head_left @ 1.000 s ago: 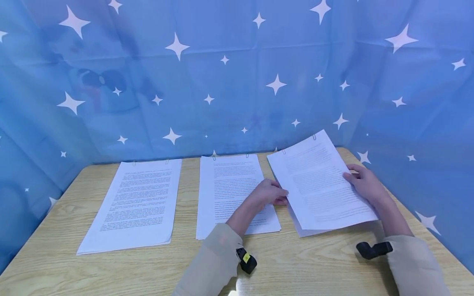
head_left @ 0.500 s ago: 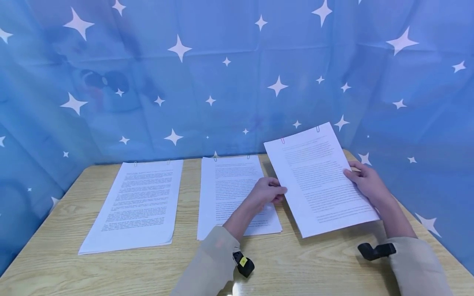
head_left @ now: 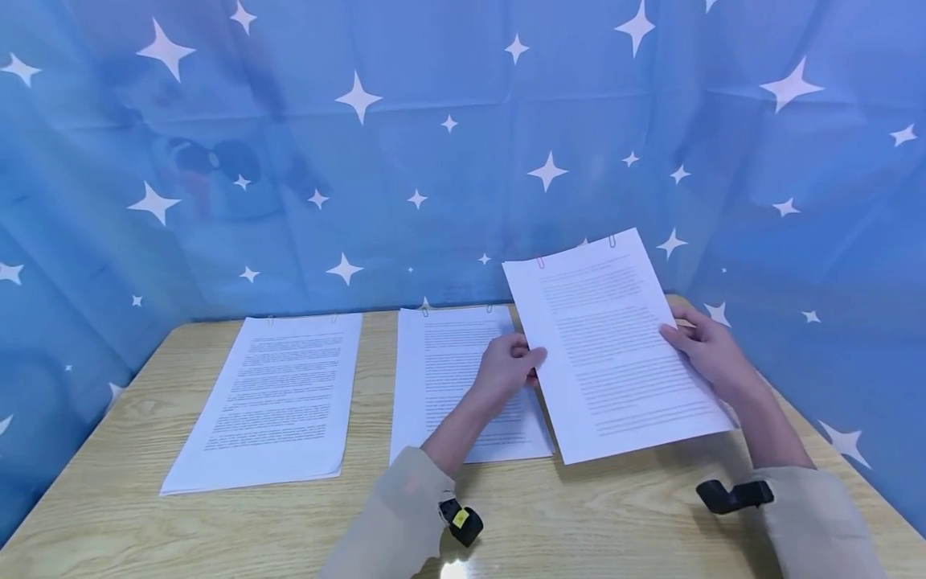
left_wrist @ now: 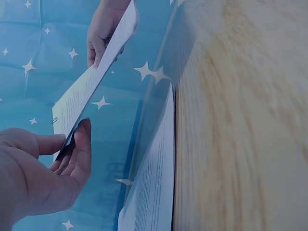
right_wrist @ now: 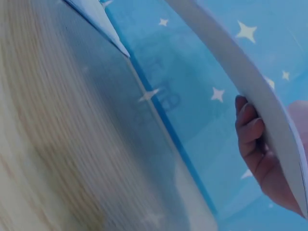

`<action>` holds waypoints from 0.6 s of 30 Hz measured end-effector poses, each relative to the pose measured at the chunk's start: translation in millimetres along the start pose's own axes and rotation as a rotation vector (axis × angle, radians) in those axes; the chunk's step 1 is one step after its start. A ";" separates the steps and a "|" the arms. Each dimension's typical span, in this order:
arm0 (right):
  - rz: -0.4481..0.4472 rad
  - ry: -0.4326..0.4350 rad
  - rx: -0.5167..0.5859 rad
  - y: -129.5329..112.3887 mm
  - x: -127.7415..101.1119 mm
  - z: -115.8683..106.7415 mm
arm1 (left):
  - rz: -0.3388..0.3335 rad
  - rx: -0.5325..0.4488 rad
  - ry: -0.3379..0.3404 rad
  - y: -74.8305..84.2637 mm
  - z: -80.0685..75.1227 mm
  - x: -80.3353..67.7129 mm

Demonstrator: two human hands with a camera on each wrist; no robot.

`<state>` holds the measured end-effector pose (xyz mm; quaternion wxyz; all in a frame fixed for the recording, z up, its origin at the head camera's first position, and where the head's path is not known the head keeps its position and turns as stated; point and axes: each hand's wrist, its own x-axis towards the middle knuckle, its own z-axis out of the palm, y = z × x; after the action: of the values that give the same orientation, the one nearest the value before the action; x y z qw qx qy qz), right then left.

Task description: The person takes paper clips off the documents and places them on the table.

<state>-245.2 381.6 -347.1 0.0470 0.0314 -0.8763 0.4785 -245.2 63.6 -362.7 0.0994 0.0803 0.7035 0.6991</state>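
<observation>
Two hands, left hand [head_left: 506, 366] and right hand [head_left: 705, 350], pinch the side edges of the paper [head_left: 611, 346], lifted off the table [head_left: 622, 515].

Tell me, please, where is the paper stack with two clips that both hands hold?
In the head view, the clipped stack is lifted above the table's right side, between left hand and right hand, beside the middle stack.

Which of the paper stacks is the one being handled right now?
On the wooden table lie two flat stacks; look right of them. The clipped stack there is raised off the table, tilted, with the left hand and right hand pinching its side edges.
</observation>
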 end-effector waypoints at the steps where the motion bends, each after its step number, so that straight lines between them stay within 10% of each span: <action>1: -0.010 -0.004 0.003 -2.6 -0.4 1.2 | 0.008 0.002 0.008 0.3 -1.9 -0.9; 18: -0.178 -0.114 -0.025 -35.5 -5.2 24.6 | 0.063 0.065 0.039 5.5 -46.0 -22.0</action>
<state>-237.8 341.8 -331.2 0.0398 0.1359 -0.8771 0.4589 -235.7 13.6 -356.5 0.0607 0.0918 0.7249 0.6800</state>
